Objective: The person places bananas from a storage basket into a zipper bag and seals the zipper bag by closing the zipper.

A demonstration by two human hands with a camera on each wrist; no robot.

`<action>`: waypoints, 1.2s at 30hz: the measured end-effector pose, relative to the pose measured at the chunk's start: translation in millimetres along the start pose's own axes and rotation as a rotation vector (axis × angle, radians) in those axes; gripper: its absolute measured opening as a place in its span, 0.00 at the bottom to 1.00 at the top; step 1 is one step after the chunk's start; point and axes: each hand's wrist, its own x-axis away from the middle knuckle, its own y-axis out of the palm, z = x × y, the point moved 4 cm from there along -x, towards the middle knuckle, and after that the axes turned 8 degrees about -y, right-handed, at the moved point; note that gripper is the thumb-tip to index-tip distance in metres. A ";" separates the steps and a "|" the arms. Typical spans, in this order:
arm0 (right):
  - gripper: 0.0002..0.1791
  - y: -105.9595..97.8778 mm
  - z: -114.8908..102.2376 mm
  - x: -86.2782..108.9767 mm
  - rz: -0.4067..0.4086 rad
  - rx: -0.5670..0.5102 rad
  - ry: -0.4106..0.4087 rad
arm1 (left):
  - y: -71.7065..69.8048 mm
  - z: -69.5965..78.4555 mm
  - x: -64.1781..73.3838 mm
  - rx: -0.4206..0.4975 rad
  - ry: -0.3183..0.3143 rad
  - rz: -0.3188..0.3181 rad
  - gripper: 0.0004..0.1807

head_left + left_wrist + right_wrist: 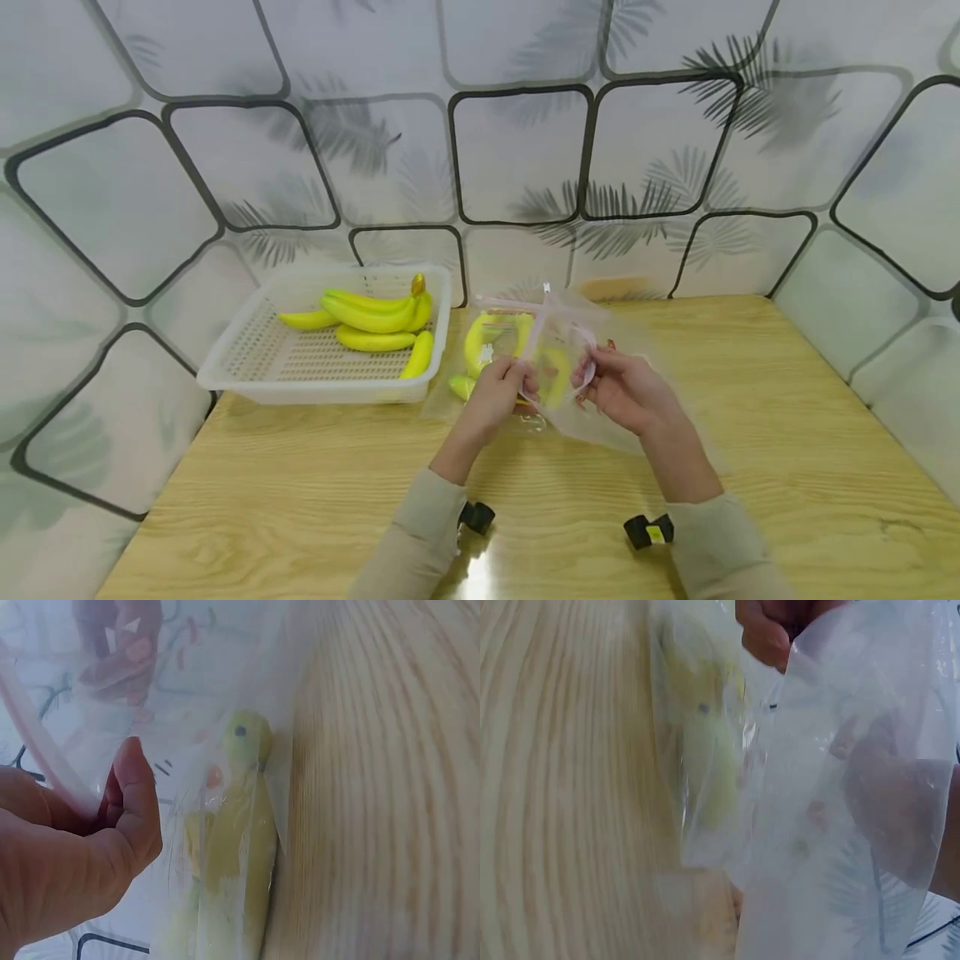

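Note:
A clear plastic zip bag [607, 425] with a pinkish zip edge [537, 329] is held up between both hands over the table. My left hand [495, 390] pinches its edge on the left, thumb bent over the plastic in the left wrist view. On the opposite side my right hand [630, 390] grips the rim, showing blurred through the plastic in the right wrist view. Yellow bananas [474, 342] lie in clear plastic packaging right by the left hand. Another banana shape [240, 847] shows through layered film low against the table in the left wrist view.
At the left back stands a white slotted plastic basket [315, 392] with several bananas [371, 317] in it. The light wood table [787, 417] meets patterned wall panels [517, 158] at the back and sides. Each wrist wears a small black camera [477, 517].

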 end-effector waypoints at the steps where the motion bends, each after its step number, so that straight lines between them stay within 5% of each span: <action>1: 0.22 2.2 2.1 -2.7 -0.003 -0.047 0.010 | -3.1 -0.4 -1.2 0.019 -0.010 0.019 0.18; 8: 0.23 12.7 19.1 -24.5 0.243 -0.202 0.036 | -20.0 2.0 -4.7 -0.058 0.025 0.129 0.15; 15: 0.18 20.7 29.4 -36.1 0.408 -0.357 0.034 | -32.0 13.5 1.6 -0.274 0.186 0.188 0.04; 19: 0.17 21.5 29.1 -34.0 0.414 -0.216 -0.019 | -34.4 18.9 7.8 -0.349 0.213 0.112 0.10; 23: 0.16 20.9 28.0 -32.9 0.428 -0.118 -0.032 | -36.9 18.6 11.3 -0.301 0.124 -0.065 0.24; 26: 0.15 17.6 24.6 -31.7 0.458 -0.259 -0.018 | -38.0 17.2 11.9 -0.267 0.073 -0.163 0.31; 30: 0.14 12.4 15.9 -29.6 0.499 -0.574 -0.033 | -38.9 14.2 10.4 -0.261 0.039 -0.210 0.32; 36: 0.07 15.4 6.7 -29.6 0.364 -0.817 -0.071 | -39.9 10.0 9.1 -0.244 -0.004 -0.222 0.28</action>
